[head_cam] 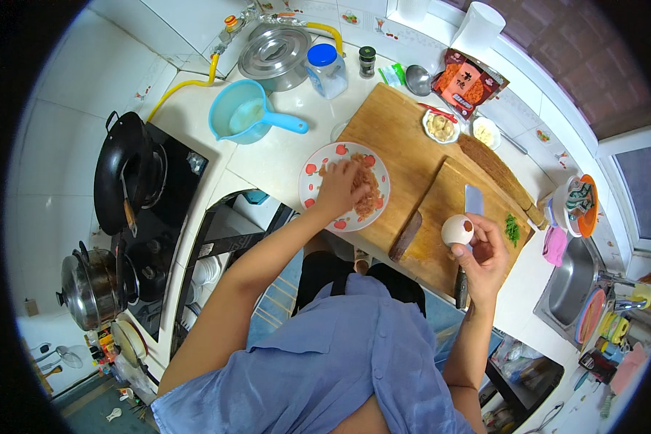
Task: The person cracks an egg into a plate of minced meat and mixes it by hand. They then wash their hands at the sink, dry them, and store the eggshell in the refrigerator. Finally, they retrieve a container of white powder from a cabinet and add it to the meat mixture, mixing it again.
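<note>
My left hand is down in a plate patterned with red fruit, its spread fingers touching pale pink cut meat. An egg with a hole broken in its shell sits in the fingers of my right hand, held above the wooden cutting board. Beneath that hand lies a knife with a wide blade and a dark handle, its middle hidden. Chopped greens rest on the board to the right.
A light blue dipper, a lidded steel pot and a blue-capped jar stand behind the plate. Small dishes and a loofah-like brown length line the board's far side. A wok is at left, a sink at right.
</note>
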`<state>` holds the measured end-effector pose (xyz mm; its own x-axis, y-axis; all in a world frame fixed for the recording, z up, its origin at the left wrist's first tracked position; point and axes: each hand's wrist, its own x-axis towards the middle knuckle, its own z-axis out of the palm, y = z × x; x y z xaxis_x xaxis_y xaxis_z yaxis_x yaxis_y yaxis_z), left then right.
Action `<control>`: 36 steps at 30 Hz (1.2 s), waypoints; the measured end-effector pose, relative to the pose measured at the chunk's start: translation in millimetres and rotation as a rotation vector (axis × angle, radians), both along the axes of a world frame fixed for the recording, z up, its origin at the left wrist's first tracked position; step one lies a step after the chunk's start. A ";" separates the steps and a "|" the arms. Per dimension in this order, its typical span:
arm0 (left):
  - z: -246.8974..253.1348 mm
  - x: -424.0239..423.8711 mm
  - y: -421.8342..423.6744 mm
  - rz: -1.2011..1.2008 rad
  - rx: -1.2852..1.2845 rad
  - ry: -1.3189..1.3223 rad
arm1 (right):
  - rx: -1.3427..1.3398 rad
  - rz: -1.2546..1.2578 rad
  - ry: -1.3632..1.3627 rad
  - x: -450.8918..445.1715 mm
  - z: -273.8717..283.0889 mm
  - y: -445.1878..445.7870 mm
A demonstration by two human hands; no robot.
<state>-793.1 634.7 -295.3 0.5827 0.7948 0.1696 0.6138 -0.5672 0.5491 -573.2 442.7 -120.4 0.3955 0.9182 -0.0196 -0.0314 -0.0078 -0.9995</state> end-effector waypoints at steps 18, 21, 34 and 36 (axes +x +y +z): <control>3.5 -24.6 6.6 0.127 -0.006 0.109 | 0.009 -0.003 -0.012 0.5 0.9 0.1; 0.2 -14.2 -11.7 -0.064 -0.077 -0.012 | 0.027 0.003 -0.010 -0.1 -2.4 1.4; 17.8 -31.8 -15.6 -0.241 -0.007 0.199 | 0.042 0.010 -0.017 -1.8 -1.8 1.7; 6.8 -40.1 -8.3 -0.075 0.084 0.225 | 0.037 0.010 -0.018 -2.1 -0.3 0.7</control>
